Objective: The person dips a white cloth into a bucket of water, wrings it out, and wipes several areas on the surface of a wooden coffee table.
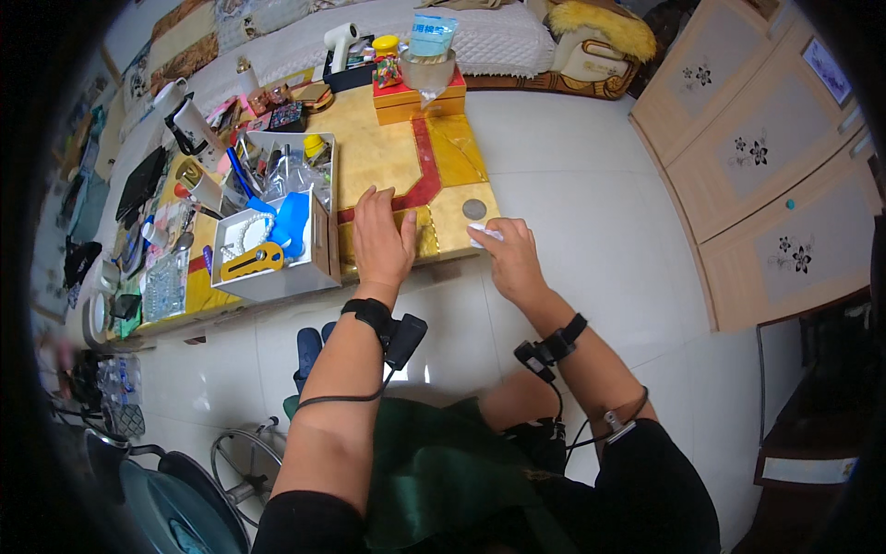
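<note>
My left hand (382, 239) rests palm down near the table's front edge, right beside a white drawer-style box (277, 277), and grips nothing. In the box lie a yellow utility knife (252, 261), a string of white beads (252, 232) and something blue (292, 218). My right hand (512, 256) is closed on a white crumpled tissue or cloth (486, 236) at the table's right corner. Just beyond it, a round grey disc (474, 210) lies on the gold-coloured tabletop (374, 156). Both wrists wear black straps with small cabled devices.
Behind the white box stands an organizer (335, 149) filled with small items. An orange box (419, 104) bears a roll of tape (428, 69) and a blue packet (432, 34). Bottles and cosmetics crowd the table's left. A wheeled stool (246, 478) stands lower left; wooden cabinets (768, 152) are at right.
</note>
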Action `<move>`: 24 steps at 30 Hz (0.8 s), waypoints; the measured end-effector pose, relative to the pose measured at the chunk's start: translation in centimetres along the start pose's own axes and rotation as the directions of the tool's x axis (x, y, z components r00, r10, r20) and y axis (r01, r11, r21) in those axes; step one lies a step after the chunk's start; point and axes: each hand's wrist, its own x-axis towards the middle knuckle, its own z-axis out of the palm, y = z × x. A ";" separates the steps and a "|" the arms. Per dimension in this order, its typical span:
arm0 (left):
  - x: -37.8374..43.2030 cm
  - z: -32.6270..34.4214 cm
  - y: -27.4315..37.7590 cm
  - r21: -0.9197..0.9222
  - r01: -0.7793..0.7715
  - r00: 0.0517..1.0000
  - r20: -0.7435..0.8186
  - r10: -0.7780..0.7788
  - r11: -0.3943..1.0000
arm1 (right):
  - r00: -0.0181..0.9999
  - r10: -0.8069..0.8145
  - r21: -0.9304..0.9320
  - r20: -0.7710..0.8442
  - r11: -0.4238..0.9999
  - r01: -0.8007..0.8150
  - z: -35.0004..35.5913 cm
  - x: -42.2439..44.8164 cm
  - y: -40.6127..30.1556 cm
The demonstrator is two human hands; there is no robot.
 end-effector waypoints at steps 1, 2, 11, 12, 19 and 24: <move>-0.2 -0.2 -0.1 -0.032 0.004 1.000 -0.001 -0.004 0.999 | 0.999 0.033 -0.045 -0.032 0.998 -0.035 0.3 -0.3 -0.9; -0.3 -0.4 -0.5 -0.073 -0.020 1.000 -0.010 0.019 0.997 | 0.996 0.054 -0.052 -0.075 0.997 -0.058 0.6 -0.5 -1.4; -9.4 -3.9 1.8 -0.303 -0.140 0.967 0.161 0.195 0.943 | 0.999 0.052 0.106 -0.008 0.993 -0.051 1.8 -5.2 -0.6; -11.1 -3.7 1.2 -0.337 -0.087 0.969 0.189 0.158 0.937 | 0.986 0.160 0.215 0.045 0.962 -0.166 2.4 -6.4 -0.4; -15.4 -2.1 -5.5 -0.565 0.820 0.377 0.648 -0.662 -0.086 | 0.573 0.640 0.859 0.512 -0.398 -0.323 7.7 -12.7 3.7; -13.8 -3.7 -4.8 -0.582 0.658 0.388 0.806 -0.447 -0.478 | 0.686 0.494 0.793 0.535 -0.573 -0.206 9.8 -11.2 2.9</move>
